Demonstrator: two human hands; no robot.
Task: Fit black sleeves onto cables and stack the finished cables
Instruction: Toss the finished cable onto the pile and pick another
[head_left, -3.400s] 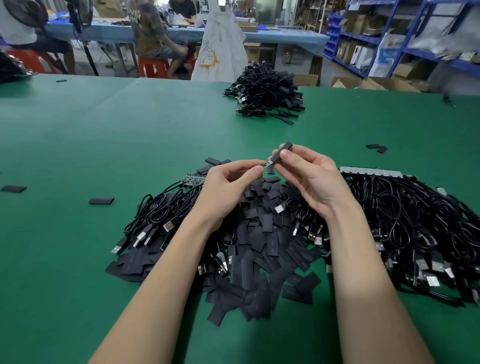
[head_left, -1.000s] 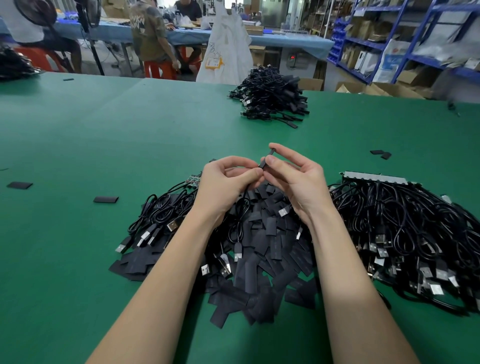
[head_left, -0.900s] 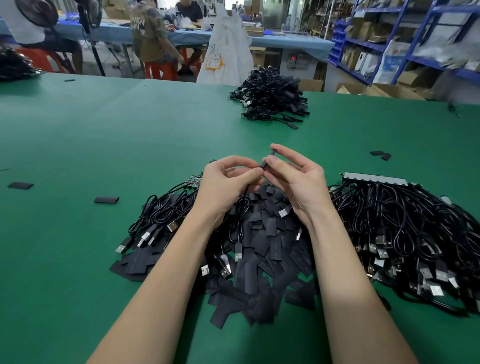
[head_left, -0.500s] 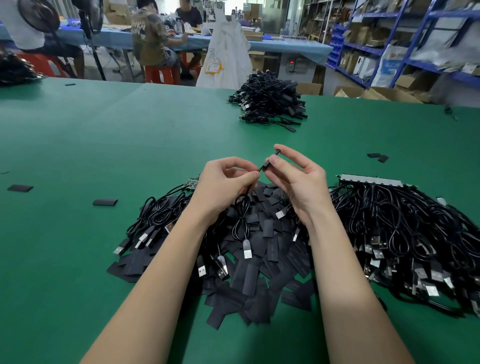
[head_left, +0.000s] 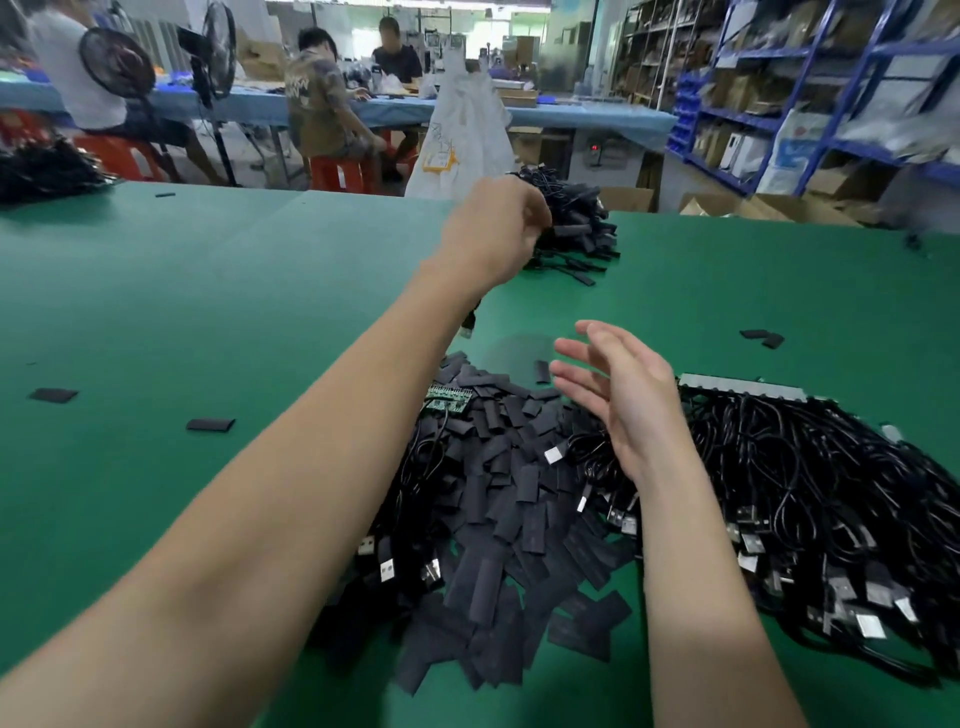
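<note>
A: Left hand (head_left: 493, 234)? Blurred, fingers curled; a thin black cable (head_left: 470, 325) dangles below, grip hidden. Far black finished-cable pile (head_left: 576, 228) just beyond.
B: Right hand (head_left: 621, 400) fingers spread, empty, above flat black sleeves (head_left: 498, 499) on green worktop (head_left: 182, 312).

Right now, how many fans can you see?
2. The left fan stands behind the green table; the right fan is beside it, before the blue table. More may be hidden.
</note>
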